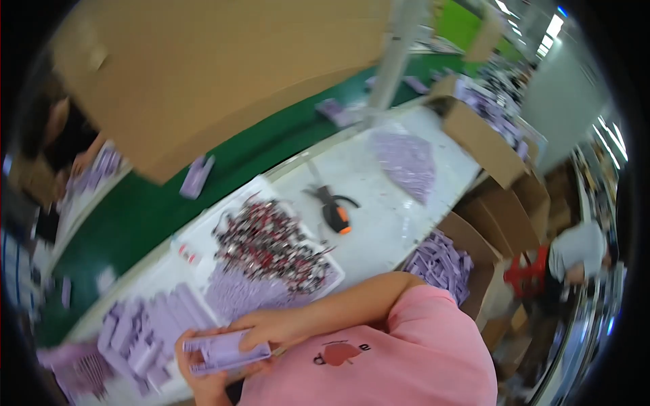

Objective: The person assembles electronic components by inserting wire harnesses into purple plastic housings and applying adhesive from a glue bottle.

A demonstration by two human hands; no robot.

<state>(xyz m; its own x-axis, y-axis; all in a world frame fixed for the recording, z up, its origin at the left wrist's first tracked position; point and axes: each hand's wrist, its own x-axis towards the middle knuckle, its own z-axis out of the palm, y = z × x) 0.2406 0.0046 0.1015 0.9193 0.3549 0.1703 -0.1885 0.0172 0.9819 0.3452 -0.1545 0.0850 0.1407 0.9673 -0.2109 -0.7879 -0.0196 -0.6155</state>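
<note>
A lilac plastic housing (pixel 227 350), open-topped and hollow, is held between both hands low in the view, close to my body. My left hand (pixel 208 384) wraps round its left end and underside. My right hand (pixel 274 328) grips the right end, with the thumb at its upper edge. Just left of the hands lies a heap of lilac plastic shells (pixel 139 338). Beyond them, small lilac parts (pixel 247 292) sit beside a tangled pile of small metal parts with red and black wires (pixel 267 240). Whether a small part sits inside the housing is too blurred to tell.
A green conveyor belt (pixel 237 159) carries scattered lilac housings past the white table (pixel 369 237). Black-and-orange pliers (pixel 333 211) and a clear bag of lilac parts (pixel 406 166) lie on the table. Cardboard boxes (pixel 497 210) stand right. Another person's hand (pixel 81 162) is across the belt.
</note>
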